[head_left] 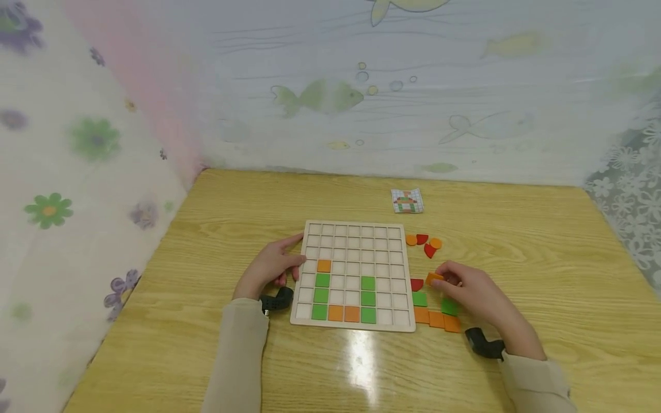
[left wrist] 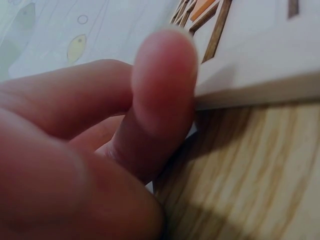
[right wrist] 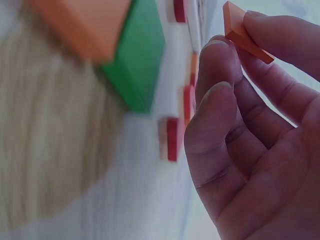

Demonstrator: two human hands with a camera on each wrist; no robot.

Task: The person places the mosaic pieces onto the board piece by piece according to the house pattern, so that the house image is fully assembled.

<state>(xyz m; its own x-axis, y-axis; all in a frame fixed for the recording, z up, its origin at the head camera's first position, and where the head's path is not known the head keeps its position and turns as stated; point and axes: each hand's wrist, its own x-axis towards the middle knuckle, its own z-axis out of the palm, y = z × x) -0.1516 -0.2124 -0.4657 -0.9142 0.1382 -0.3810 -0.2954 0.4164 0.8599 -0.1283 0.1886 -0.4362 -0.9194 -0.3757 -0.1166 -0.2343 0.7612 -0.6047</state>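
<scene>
A pale wooden grid board (head_left: 353,328) lies on the table, holding several green squares (head_left: 368,298) in two columns and orange squares (head_left: 323,266). My left hand (head_left: 268,267) touches the board's left edge with its fingers; in the left wrist view a fingertip (left wrist: 165,80) is against the board's side (left wrist: 260,90). Right of the board, my right hand (head_left: 472,292) pinches an orange square (head_left: 432,278) between thumb and fingers, lifted off the table. The right wrist view shows that orange square (right wrist: 242,35) held at the fingertips.
Loose orange squares (head_left: 436,319), green squares (head_left: 449,307) and a red piece (head_left: 416,284) lie by the board's right side. Orange discs (head_left: 411,240) and red pieces (head_left: 430,250) lie farther back. A small printed card (head_left: 407,201) lies behind, near the wall.
</scene>
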